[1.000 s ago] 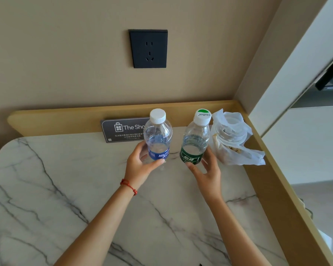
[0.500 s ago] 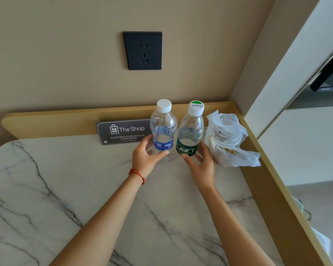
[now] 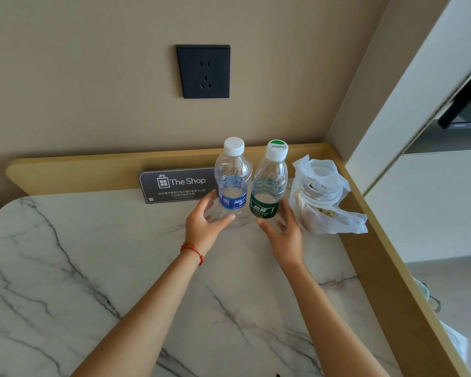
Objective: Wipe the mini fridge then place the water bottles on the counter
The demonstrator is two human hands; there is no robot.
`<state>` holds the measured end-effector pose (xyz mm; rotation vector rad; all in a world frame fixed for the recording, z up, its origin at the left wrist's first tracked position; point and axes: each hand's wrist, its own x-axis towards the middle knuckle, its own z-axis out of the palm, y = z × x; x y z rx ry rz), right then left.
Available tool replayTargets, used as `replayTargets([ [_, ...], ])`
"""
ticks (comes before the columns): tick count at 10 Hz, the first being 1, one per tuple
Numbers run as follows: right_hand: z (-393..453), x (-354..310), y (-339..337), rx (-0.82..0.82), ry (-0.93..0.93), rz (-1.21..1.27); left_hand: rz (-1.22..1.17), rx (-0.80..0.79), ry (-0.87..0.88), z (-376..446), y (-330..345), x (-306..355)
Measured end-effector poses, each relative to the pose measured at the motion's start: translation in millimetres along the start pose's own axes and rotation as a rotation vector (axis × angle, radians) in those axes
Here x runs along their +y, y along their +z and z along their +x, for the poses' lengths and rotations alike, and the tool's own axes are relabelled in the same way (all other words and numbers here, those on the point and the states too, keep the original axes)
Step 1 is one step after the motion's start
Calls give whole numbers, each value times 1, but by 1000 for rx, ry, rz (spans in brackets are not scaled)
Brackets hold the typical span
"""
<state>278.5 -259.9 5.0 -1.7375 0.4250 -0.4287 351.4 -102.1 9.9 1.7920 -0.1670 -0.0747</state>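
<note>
Two clear water bottles stand upright, side by side, at the back of the marble counter [image 3: 120, 268]. The blue-label bottle [image 3: 232, 180] has a white cap. The green-label bottle [image 3: 269, 186] has a white and green cap. My left hand [image 3: 204, 227] curls around the base of the blue-label bottle, thumb in front and fingers behind. My right hand [image 3: 286, 238] holds the base of the green-label bottle from the right, fingers loosely spread. Both bottle bases look set down on the counter. The mini fridge is not in view.
A dark "The Shop" sign [image 3: 178, 185] leans on the wooden back rim [image 3: 93, 172] behind the bottles. A white plastic bag [image 3: 326, 197] with a container sits in the right corner. A black wall socket [image 3: 203, 71] is above. The wooden side rim [image 3: 392, 268] borders the right.
Both hands have carried the bottles farther back toward the sign and closer together. The bottles have come down to the counter, and my right fingers have spread a little.
</note>
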Motion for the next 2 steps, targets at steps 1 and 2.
replayTargets([
  [1,-9,-6,-1,16,35,-9,21,11,-39,-9,-6,4],
  [2,-21,-11,-3,76,86,-5,56,21,-35,-20,-11,4],
])
